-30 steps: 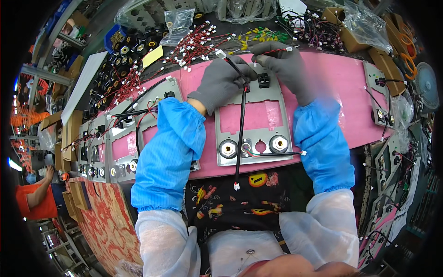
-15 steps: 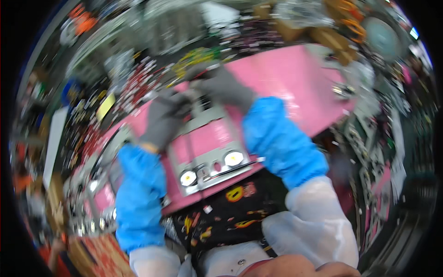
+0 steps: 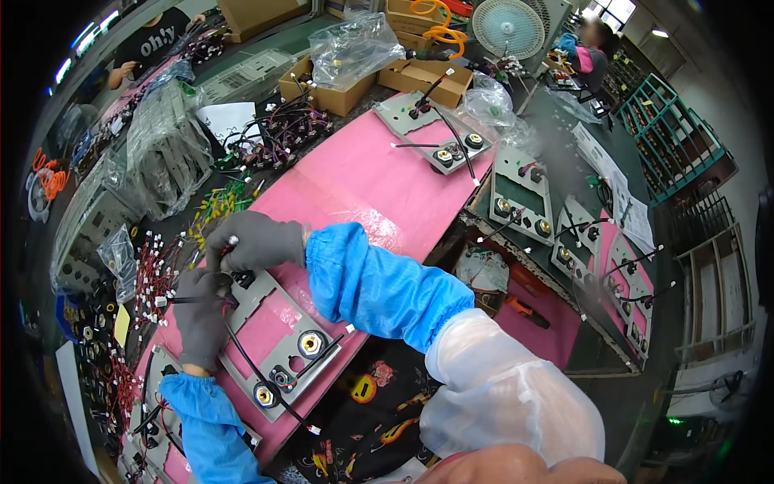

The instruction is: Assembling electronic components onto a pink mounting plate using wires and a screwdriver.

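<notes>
Swung rightward since the previous frame, our view leaves the grey metal panel with a rectangular cutout (image 3: 284, 356) at lower left, resting on glossy pink sheeting (image 3: 339, 202). At its upper end, our grey-gloved right hand (image 3: 258, 242) pinches a small pale-tipped wire (image 3: 233, 240); our grey-gloved left hand (image 3: 201, 319) bends close beside it, its grip hidden, so we cannot tell what it holds. A black sleeved cable (image 3: 251, 367) trails across the panel. Beyond lie red wires with white connectors (image 3: 153, 270), open brown cardboard boxes (image 3: 343, 97) and a round, pale-blue fan (image 3: 508, 28).
</notes>
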`<state>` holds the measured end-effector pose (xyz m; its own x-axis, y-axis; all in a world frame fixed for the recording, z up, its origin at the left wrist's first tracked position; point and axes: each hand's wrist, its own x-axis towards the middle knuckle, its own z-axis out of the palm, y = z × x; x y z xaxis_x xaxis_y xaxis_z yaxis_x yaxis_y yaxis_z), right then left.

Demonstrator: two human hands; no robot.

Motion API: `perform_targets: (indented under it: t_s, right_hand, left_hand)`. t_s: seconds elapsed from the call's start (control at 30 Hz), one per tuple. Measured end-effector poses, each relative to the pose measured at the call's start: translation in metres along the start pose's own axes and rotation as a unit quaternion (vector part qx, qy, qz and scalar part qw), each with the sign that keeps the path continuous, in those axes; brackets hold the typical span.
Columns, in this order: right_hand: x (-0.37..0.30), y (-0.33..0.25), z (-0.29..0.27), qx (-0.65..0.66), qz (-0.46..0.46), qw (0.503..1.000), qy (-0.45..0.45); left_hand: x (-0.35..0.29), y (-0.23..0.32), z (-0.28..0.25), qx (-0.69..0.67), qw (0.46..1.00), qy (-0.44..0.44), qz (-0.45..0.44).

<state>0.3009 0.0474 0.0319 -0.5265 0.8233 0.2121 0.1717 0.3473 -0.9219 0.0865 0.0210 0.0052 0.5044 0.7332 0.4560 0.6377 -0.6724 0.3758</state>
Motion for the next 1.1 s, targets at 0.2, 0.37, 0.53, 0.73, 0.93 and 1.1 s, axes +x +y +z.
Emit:
perform_targets:
  t_s: [0.2, 0.37, 0.53, 0.73, 0.93, 1.1]
  right_hand:
    - [0.004, 0.005, 0.004, -0.09, -0.038, 0.993, -0.064]
    - [0.009, 0.012, 0.008, -0.106, -0.088, 0.99, 0.041]
    - [0.005, 0.014, 0.016, -0.154, -0.125, 0.977, 0.082]
    - [0.011, 0.015, 0.021, -0.189, -0.238, 0.952, 0.039]
    - [0.013, 0.023, 0.033, -0.097, -0.16, 0.977, 0.102]
    - [0.006, 0.008, 0.027, -0.005, -0.084, 0.99, 0.117]
  left_hand:
    - [-0.002, -0.011, 0.003, -0.046, 0.999, 0.0, -0.003]
    - [-0.002, -0.005, -0.001, -0.064, 0.998, -0.016, -0.021]
    - [-0.007, -0.022, 0.015, -0.128, 0.99, -0.021, -0.054]
    - [-0.012, -0.019, 0.013, -0.253, 0.953, -0.013, -0.167]
    - [-0.001, -0.006, -0.001, -0.159, 0.983, -0.013, -0.095]
    - [0.0, 0.002, -0.02, -0.176, 0.979, -0.05, -0.087]
